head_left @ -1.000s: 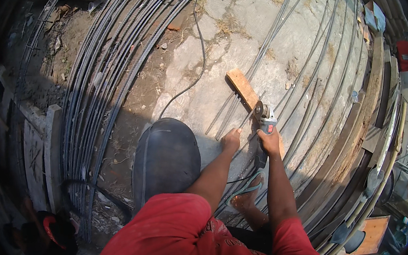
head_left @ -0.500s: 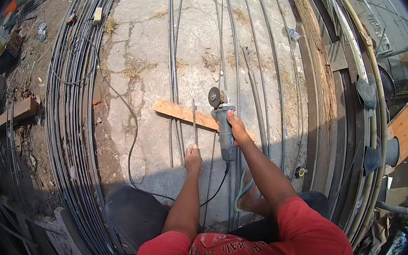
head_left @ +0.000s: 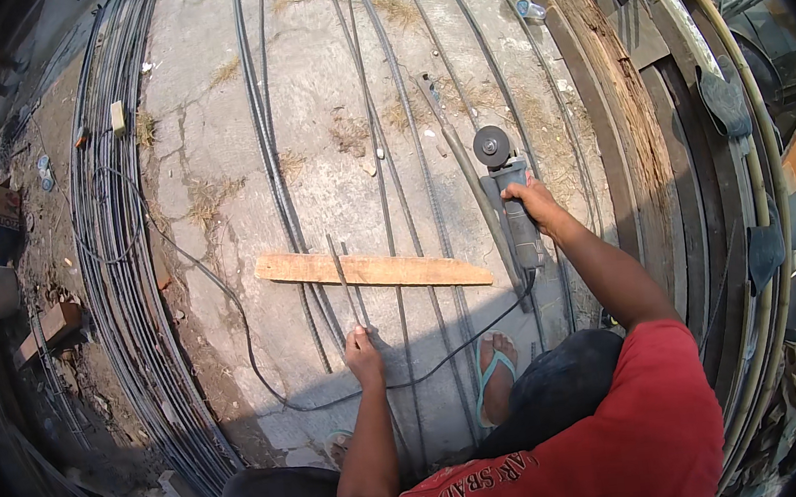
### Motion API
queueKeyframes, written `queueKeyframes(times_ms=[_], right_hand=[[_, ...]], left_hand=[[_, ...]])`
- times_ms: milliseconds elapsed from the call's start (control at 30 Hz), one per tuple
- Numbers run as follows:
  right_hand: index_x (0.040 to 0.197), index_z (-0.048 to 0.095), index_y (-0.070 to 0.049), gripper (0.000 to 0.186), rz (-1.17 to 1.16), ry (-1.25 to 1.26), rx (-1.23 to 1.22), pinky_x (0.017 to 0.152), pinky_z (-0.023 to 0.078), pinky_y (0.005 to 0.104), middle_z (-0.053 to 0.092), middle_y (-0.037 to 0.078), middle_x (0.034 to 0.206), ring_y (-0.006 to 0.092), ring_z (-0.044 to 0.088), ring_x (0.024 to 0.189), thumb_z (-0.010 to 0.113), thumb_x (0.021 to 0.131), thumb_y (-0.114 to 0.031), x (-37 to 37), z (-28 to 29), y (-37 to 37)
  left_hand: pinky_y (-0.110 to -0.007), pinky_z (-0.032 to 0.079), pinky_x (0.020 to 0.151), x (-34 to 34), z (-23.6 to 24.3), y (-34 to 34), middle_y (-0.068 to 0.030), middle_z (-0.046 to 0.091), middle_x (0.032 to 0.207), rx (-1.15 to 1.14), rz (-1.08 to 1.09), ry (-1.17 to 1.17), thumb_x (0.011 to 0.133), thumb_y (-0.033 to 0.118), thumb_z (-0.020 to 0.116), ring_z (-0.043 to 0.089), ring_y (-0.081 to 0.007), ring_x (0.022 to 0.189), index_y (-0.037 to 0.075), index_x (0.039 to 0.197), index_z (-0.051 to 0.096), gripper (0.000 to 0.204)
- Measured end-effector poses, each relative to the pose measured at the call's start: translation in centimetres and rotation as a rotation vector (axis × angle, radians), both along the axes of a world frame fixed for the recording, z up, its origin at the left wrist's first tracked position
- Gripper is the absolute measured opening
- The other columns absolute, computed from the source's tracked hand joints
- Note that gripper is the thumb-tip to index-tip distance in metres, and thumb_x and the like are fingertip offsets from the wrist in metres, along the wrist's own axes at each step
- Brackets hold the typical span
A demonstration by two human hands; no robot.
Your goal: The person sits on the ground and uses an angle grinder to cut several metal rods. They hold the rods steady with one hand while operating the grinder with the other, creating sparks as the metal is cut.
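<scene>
In my right hand [head_left: 535,205] is a grey angle grinder [head_left: 524,237], gripped around its body with its disc facing up at the far end. It lies over or just above the long bars to the right of the wooden plank [head_left: 391,271]; I cannot tell whether it touches them. Pinched in the fingers of my left hand [head_left: 364,357] is the near end of a thin steel rod [head_left: 339,272]. This rod crosses over the plank near its left part. A black power cord [head_left: 430,368] runs from the grinder across the ground, passing by my left hand.
Several long steel bars [head_left: 397,190] run lengthwise over the concrete [head_left: 208,103]. A thick bundle of rebar [head_left: 112,249] lies at the left. Timber beams [head_left: 620,94] line the right side. My sandalled foot [head_left: 497,379] is near the cord.
The grinder has moved right, away from the plank, with my right hand still around it. My left hand keeps hold of the rod. The whole view has shifted.
</scene>
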State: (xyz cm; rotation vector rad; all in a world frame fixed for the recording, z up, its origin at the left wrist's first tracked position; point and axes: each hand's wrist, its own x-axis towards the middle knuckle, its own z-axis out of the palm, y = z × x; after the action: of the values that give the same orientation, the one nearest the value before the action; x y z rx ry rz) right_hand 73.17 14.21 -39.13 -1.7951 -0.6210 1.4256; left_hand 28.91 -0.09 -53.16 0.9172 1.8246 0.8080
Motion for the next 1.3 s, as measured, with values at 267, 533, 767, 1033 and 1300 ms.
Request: queueKeyframes(times_ms=[267,533,767,1033,1300], right_hand=[[0.120,0.056,-0.005,0.043,-0.117,-0.062,0.077,0.066,0.058,0.0335,0.067,0.006,0.094,0.0164,0.066,0.073,0.078,0.084,-0.014,4.4,-3.7,1.2],[0.129,0.047,-0.006,0.051,-0.025,0.161,0.030,0.061,0.059,0.0327,0.065,0.010,0.104,0.0229,0.075,0.084,0.076,0.088,-0.016,2.6,-4.3,2.5],[0.131,0.050,-0.007,0.047,0.192,0.298,0.058,0.065,0.059,0.0335,0.070,0.010,0.094,0.0195,0.073,0.077,0.071,0.097,-0.031,-2.4,-0.2,5.2],[0.127,0.059,-0.003,0.079,0.302,0.472,0.042,0.072,0.060,0.0343,0.071,0.012,0.098,0.0204,0.072,0.078,0.027,0.105,-0.071,-9.8,-0.1,9.0],[0.136,0.053,0.000,0.078,0.270,0.683,0.049,0.078,0.063,0.0414,0.068,0.015,0.115,0.0256,0.072,0.092,0.035,0.104,-0.069,-13.3,-0.2,9.8]], left_hand=[[-0.033,0.041,0.062,0.7,1.3,-0.2,-0.0034,0.054,0.071,0.020,0.072,0.035,0.110,0.031,0.052,0.048,-0.0131,0.065,0.000,0.088,0.066,0.041],[-0.041,0.046,0.068,0.5,1.9,2.7,-0.0152,0.060,0.074,0.012,0.003,0.230,0.110,0.033,0.052,0.058,-0.0272,0.069,0.000,0.092,0.063,0.040],[-0.040,0.048,0.075,4.2,5.0,15.0,-0.0148,0.059,0.085,0.136,0.189,0.333,0.101,0.031,0.070,0.057,-0.0262,0.077,-0.003,0.100,0.057,0.036],[-0.047,0.048,0.077,3.3,3.1,10.9,-0.0218,0.064,0.092,0.151,0.077,0.274,0.099,0.025,0.070,0.061,-0.0401,0.083,-0.001,0.093,0.063,0.027],[-0.049,0.044,0.095,5.6,8.4,10.1,-0.0184,0.061,0.108,0.289,0.119,0.554,0.097,0.028,0.071,0.058,-0.0420,0.102,0.001,0.119,0.063,0.035]])
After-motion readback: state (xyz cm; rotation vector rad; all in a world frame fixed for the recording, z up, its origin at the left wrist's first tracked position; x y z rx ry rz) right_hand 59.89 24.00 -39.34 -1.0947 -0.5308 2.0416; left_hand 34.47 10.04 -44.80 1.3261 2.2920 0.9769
